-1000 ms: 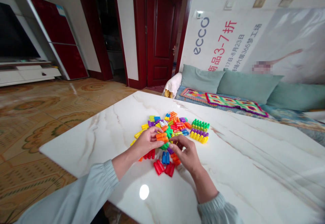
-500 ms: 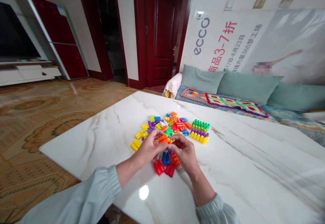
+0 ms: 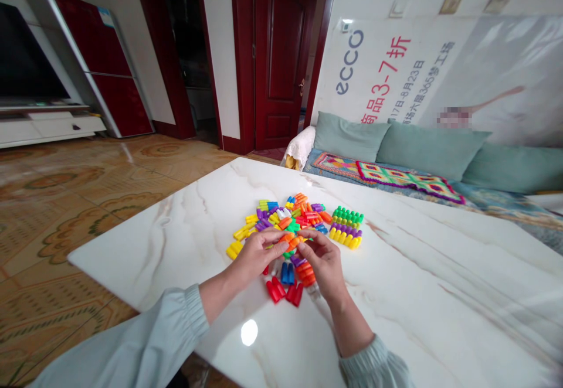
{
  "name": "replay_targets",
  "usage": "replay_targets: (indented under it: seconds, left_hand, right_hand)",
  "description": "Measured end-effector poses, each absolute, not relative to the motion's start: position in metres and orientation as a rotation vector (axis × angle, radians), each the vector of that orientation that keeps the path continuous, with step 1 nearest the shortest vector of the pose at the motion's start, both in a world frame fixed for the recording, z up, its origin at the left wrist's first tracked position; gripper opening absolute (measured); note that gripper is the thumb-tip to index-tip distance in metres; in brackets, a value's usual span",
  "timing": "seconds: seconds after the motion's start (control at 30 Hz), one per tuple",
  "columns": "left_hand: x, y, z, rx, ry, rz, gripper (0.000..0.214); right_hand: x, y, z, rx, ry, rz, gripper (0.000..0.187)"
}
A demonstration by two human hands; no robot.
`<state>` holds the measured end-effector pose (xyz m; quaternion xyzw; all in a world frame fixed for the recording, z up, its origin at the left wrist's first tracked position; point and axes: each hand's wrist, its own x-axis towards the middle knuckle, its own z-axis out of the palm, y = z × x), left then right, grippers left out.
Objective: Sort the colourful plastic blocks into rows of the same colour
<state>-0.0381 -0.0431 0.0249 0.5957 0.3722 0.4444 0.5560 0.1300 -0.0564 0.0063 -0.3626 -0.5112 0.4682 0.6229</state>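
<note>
Between my two hands, above the pile, are orange plastic building pieces (image 3: 291, 240) with rounded, bullet-like ends. My left hand (image 3: 260, 253) pinches them from the left, thumb in front. On the right, my right hand (image 3: 323, 259) grips their other end between thumb and fingers. Loose pieces of the same kind lie around and beneath: yellow ones (image 3: 234, 250) on the left, blue ones (image 3: 287, 273) and red ones (image 3: 275, 289) in front. Right of the pile stands a joined block (image 3: 346, 227) in rows of green, olive, purple and yellow. My fingers partly hide the pile's middle.
All of this lies on a white marble-patterned table (image 3: 417, 294). Beyond it is a sofa with green cushions (image 3: 433, 150) and a crocheted cover (image 3: 404, 180). A red fridge (image 3: 105, 71) and a dark red door (image 3: 281, 54) stand further back.
The orange pieces have turned and shifted slightly to the right between my fingers. My right hand has moved a little, uncovering more of the orange pieces lying below it.
</note>
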Motion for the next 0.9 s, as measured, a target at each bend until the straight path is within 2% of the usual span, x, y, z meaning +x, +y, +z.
replay_targets:
  seconds: [0.13,0.37,0.6,0.8,0.9]
  left_hand:
    - [-0.038,-0.039,0.018,1.35,0.879,1.132,0.044]
    - [-0.039,-0.038,0.015,1.358,0.886,1.132,0.041]
    - [-0.04,-0.038,0.02,1.347,0.922,1.087,0.047]
    - [-0.04,-0.038,0.021,1.359,0.857,1.016,0.051]
    - [-0.043,-0.036,0.022,1.348,0.88,1.003,0.048]
  right_hand:
    - [0.128,-0.057,0.007,-0.8,-1.129,1.065,0.036]
    - [0.128,-0.057,0.005,-0.877,-1.264,0.938,0.033]
    - [0.127,-0.058,0.006,-0.929,-1.369,0.811,0.031]
    - [0.136,-0.052,0.0,-0.929,-1.339,0.888,0.027]
    - [0.158,-0.049,0.003,-1.071,-1.243,0.758,0.031]
